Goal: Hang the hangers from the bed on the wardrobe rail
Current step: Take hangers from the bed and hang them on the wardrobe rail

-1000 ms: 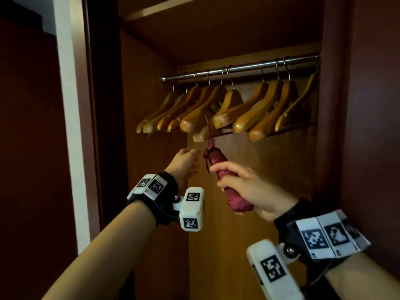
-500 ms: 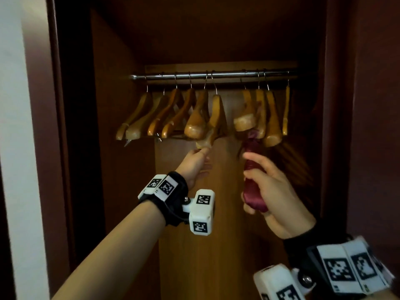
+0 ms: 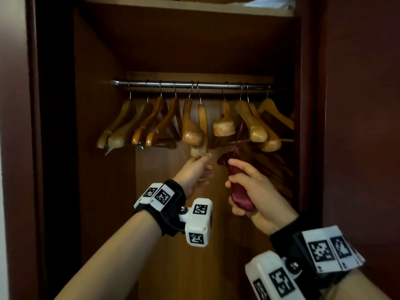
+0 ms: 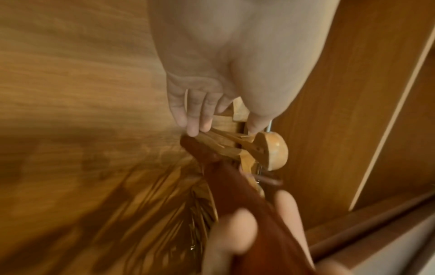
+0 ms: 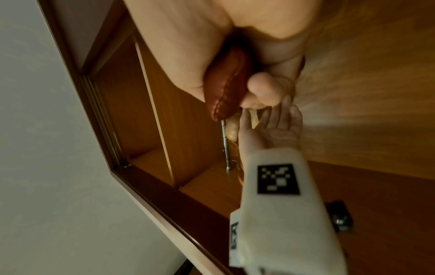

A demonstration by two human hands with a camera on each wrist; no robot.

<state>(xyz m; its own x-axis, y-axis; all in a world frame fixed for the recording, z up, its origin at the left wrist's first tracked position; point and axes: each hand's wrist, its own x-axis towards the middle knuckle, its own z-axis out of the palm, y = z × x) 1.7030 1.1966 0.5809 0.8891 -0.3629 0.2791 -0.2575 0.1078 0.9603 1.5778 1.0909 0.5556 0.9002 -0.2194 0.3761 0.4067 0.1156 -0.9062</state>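
Observation:
A chrome wardrobe rail [image 3: 190, 84] carries several wooden hangers [image 3: 151, 124]. My left hand [image 3: 194, 169] reaches up under them, its straight fingers [image 4: 195, 119] touching the lower end of one middle wooden hanger [image 3: 200, 148]. My right hand [image 3: 251, 191] grips a dark red padded hanger [image 3: 238, 189] by one arm, just right of the left hand. The red hanger's upper end [image 3: 227, 158] points up below the gap in the row, and its hook is not visible. In the right wrist view the red padding [image 5: 226, 87] lies in my right hand [image 5: 259, 89].
A shelf [image 3: 194, 7] above the rail holds a pale folded item [image 3: 268, 3]. Dark wardrobe frames stand at the left [image 3: 32, 148] and right [image 3: 357, 126]. The wooden back panel [image 3: 173, 224] is bare below the hangers. A gap shows on the rail around [image 3: 212, 85].
My left hand has risen to touch the middle wooden hanger's lower end. My right hand has carried the red hanger up and to the right, under the hanging row.

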